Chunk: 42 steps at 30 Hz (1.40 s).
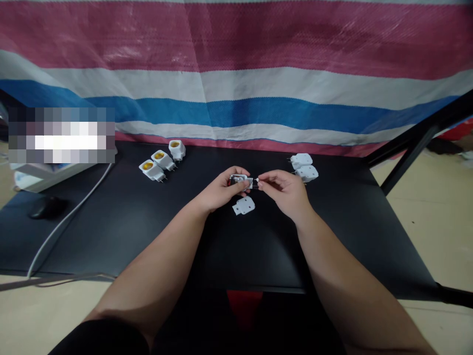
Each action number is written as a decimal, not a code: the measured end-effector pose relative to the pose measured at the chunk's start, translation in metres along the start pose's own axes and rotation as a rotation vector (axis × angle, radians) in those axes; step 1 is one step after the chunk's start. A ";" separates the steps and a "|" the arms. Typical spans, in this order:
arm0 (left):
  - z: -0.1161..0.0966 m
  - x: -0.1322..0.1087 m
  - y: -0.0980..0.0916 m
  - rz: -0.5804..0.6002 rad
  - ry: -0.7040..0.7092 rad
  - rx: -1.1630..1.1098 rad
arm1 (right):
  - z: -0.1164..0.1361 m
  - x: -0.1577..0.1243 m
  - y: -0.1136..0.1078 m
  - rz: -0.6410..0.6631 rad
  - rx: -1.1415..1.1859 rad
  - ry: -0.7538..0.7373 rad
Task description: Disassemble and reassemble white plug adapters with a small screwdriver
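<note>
Over the middle of the black table (pixel 111 231), my left hand (pixel 221 190) is closed around a small white opened plug adapter body (pixel 241 181). My right hand (pixel 286 190) pinches a tiny part at the body's right end, too small to name. A loose white cover plate (pixel 244 205) lies flat on the table just below both hands.
Three white socket adapters with yellow centres (pixel 161 160) stand in a row at the back left. Two white adapters (pixel 304 166) lie at the back right. A striped tarp (pixel 236 74) hangs behind. A white cable (pixel 70 212), dark mouse (pixel 46 207) and white device sit at left.
</note>
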<state>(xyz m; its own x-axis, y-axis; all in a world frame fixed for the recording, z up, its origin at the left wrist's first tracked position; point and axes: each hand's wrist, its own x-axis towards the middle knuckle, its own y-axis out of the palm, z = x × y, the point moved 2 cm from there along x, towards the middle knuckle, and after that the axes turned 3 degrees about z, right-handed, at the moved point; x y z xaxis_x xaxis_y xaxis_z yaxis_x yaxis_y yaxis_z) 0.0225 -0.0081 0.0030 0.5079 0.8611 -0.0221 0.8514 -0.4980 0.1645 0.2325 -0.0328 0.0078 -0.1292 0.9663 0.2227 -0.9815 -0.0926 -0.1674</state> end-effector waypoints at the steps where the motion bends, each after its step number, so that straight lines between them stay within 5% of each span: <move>1: 0.000 0.000 0.000 0.011 -0.011 -0.005 | 0.000 0.000 0.000 0.004 -0.012 -0.003; 16: 0.005 0.000 0.001 0.038 -0.068 -0.084 | 0.006 -0.002 0.000 0.037 -0.179 -0.110; 42: 0.004 -0.001 0.004 0.048 -0.076 -0.066 | 0.005 -0.001 0.002 0.073 -0.058 -0.048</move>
<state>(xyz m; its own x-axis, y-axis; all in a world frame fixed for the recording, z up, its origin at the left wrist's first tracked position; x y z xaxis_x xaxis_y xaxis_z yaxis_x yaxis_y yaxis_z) 0.0258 -0.0108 -0.0004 0.5581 0.8251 -0.0874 0.8170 -0.5281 0.2318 0.2302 -0.0347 0.0120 -0.2076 0.9449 0.2531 -0.9597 -0.1465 -0.2400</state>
